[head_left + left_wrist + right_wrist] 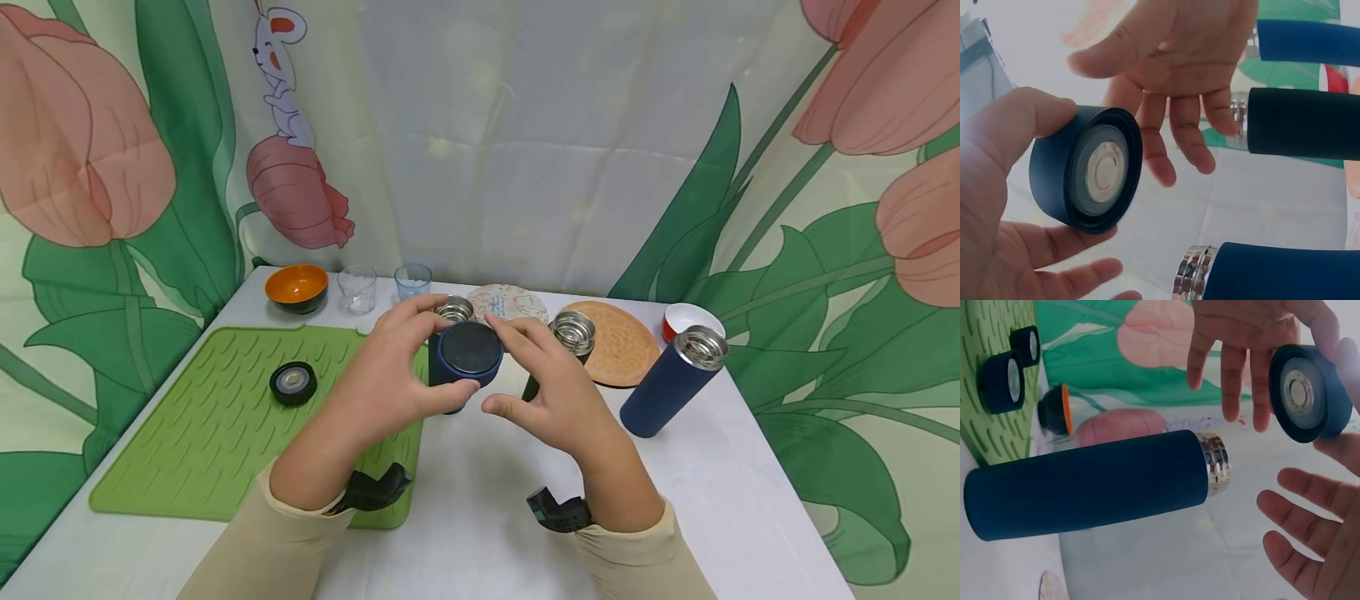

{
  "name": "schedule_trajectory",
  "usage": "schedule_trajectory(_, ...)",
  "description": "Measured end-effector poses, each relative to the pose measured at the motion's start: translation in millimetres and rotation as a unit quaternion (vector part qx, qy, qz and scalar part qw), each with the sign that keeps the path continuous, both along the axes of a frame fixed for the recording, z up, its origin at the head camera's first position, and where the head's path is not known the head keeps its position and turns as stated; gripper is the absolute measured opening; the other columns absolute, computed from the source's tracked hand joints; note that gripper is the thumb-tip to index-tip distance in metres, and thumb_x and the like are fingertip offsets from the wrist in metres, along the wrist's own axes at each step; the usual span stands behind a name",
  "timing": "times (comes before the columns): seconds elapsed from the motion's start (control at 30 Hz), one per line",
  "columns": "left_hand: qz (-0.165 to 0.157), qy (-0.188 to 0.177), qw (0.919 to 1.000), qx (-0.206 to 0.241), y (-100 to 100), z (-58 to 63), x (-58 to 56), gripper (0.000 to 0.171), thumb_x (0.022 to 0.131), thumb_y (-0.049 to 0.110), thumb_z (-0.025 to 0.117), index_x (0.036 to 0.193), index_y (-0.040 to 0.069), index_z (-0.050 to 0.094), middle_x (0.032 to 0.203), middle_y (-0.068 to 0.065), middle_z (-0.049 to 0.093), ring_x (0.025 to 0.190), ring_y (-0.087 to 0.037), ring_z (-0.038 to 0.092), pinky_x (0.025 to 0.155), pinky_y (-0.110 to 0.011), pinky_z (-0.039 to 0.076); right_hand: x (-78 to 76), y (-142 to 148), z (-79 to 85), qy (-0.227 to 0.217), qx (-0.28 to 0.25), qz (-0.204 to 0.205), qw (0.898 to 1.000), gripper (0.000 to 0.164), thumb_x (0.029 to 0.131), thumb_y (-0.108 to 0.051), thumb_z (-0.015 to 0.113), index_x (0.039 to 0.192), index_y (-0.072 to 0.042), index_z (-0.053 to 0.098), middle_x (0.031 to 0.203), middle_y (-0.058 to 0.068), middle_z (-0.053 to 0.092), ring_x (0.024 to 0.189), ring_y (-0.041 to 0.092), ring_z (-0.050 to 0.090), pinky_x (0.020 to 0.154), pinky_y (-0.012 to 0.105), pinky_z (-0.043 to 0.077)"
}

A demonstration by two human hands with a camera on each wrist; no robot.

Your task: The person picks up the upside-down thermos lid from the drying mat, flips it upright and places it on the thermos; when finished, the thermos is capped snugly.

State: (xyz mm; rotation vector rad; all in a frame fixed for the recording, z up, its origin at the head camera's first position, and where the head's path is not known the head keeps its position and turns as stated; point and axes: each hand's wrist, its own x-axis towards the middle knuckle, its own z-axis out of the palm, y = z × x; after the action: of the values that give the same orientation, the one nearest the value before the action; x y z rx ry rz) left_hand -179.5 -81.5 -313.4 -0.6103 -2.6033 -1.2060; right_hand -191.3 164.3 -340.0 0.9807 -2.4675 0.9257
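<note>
The left hand (386, 375) pinches the lid (471, 348) by its sides near the head view's centre, probably to leave its faces uncovered, with the right hand (558, 392) spread at 4 o'clock and a bottle (456, 309) behind at 11.

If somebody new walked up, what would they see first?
Probably the dark blue lid held by the left hand, near the middle of the head view. Next, maybe the huge pink tulips at both sides of the curtain. The bright green mat on the left of the white table stands out too.
</note>
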Motion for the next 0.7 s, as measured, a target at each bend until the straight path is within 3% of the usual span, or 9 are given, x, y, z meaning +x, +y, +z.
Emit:
schedule_trajectory(0.13, -0.023, 0.033, 0.9992, -0.008, 1.6, -0.1, 0.5, 0.054, 0.079, 0.043, 0.089, 0.122, 0.015, 0.073, 0.162, -0.003, 0.049, 0.15, -0.028, 0.044, 0.11, -0.06, 0.049, 0.2, 1.0, 0.8, -0.016, -0.017, 0.002, 1.0, 0.092, 0.089, -0.079, 0.059, 0.163, -0.026, 0.046, 0.147, 0.001, 0.056, 0.135, 0.02, 0.057, 0.108, 0.055, 0.053)
schedule_trajectory(0.23, -0.029, 0.041, 0.9986, -0.017, 2.6, 0.0, 0.8, 0.054, 0.08, 0.043, 0.089, 0.123, 0.016, 0.073, 0.163, -0.003, 0.048, 0.15, -0.029, 0.044, 0.11, -0.062, 0.049, -0.5, 1.6, 1.3, -0.021, -0.036, 0.013, 0.999, 0.079, 0.089, -0.059, 0.076, 0.157, -0.023, 0.055, 0.144, 0.0, 0.059, 0.133, 0.019, 0.057, 0.107, 0.052, 0.053)
schedule_trajectory(0.33, -0.029, 0.04, 0.9985, -0.024, 3.1, -0.1, 0.6, 0.052, 0.08, 0.044, 0.088, 0.122, 0.017, 0.074, 0.163, -0.002, 0.048, 0.15, -0.028, 0.044, 0.111, -0.062, 0.048, -0.9, 1.7, 2.6, -0.022, -0.049, 0.02, 0.998, 0.073, 0.083, -0.036, 0.09, 0.15, -0.021, 0.063, 0.14, -0.001, 0.061, 0.13, 0.017, 0.058, 0.105, 0.048, 0.053)
schedule_trajectory(0.43, -0.031, 0.04, 0.9984, -0.026, 3.3, -0.5, 0.0, 0.052, 0.08, 0.045, 0.088, 0.121, 0.018, 0.074, 0.163, -0.002, 0.048, 0.15, -0.029, 0.044, 0.111, -0.062, 0.047, -0.4, 1.8, 3.6, -0.025, -0.052, 0.021, 0.998, 0.075, 0.079, -0.026, 0.093, 0.148, -0.02, 0.065, 0.138, -0.001, 0.062, 0.127, 0.016, 0.058, 0.104, 0.045, 0.053)
schedule_trajectory(0.7, -0.029, 0.034, 0.9985, -0.031, 4.0, -1.7, 0.9, 0.054, 0.08, 0.047, 0.088, 0.124, 0.019, 0.074, 0.163, -0.002, 0.049, 0.149, -0.029, 0.046, 0.111, -0.063, 0.048, 1.1, 2.8, 1.7, -0.028, -0.043, 0.012, 0.999, 0.075, 0.078, -0.027, 0.093, 0.148, -0.021, 0.065, 0.135, -0.002, 0.063, 0.125, 0.015, 0.058, 0.102, 0.044, 0.054)
